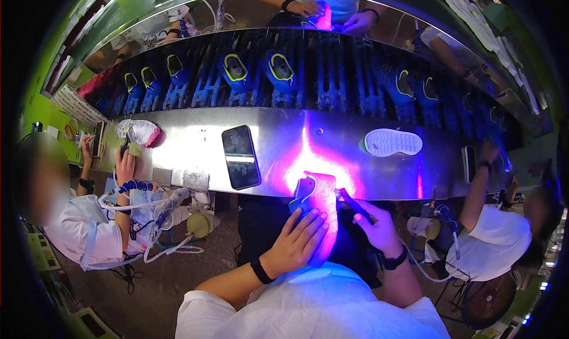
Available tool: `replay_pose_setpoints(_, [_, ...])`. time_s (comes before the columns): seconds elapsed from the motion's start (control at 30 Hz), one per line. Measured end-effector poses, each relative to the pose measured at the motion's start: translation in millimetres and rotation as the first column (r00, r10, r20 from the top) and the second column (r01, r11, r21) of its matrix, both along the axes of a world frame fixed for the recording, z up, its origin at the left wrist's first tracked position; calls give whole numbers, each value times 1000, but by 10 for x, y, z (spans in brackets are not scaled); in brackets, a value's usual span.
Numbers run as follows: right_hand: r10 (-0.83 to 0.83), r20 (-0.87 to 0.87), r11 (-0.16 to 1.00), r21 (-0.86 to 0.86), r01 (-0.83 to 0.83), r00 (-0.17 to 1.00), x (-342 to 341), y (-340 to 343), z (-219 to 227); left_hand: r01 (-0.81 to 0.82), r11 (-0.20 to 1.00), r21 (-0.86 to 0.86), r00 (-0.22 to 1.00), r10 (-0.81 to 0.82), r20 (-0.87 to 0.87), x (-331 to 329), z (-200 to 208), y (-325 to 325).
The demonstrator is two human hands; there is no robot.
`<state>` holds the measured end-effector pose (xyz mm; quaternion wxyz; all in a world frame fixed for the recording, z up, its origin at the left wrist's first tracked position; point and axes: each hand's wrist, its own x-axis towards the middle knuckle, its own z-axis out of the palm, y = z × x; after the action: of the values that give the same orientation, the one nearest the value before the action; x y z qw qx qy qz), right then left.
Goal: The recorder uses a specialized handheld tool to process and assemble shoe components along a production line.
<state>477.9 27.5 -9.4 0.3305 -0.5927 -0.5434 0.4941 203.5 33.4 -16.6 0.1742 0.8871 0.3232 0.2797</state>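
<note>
A shoe [320, 198], lit bright pink and violet, is held upright at the table's near edge, in front of my body. My left hand [298, 242] lies along its left side with the fingers against it, holding it. In my right hand [377, 226] is a slim dark stick-like tool [354, 205], its tip close to the shoe's right side. I cannot make out the tool's exact kind or whether its tip touches the shoe. The glare hides much of the shoe's surface.
On the metal table [189, 143] lie a black smartphone [241, 157] and a white shoe sole [393, 143]. Behind runs a dark conveyor [201, 81] carrying several blue shoes [280, 71]. Co-workers sit at left [98, 235] and right [498, 241]. White hoses [172, 247] hang beside the left one.
</note>
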Motion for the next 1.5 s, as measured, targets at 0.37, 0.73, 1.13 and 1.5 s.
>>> replay_pose_setpoints(0.37, [68, -100, 983, -165, -84, 993, 152, -499, 139, 41, 999, 3, 997, -40, -61, 33, 101, 53])
replay_pose_setpoints(0.73, [57, -75, 988, -138, -67, 996, 294, -437, 412, -17, 999, -42, 996, 13, -91, 301, 340, 36])
replay_pose_setpoints(1.13, [-26, -229, 996, -85, 7, 973, 485, -696, 542, -146, 988, -46, 981, 138, -139, 829, 668, 80])
replay_pose_setpoints(1.5, [-198, -126, 980, -52, 193, 972, 570, -1015, 714, -221, 974, 54, 957, 227, -180, 1361, 850, 342])
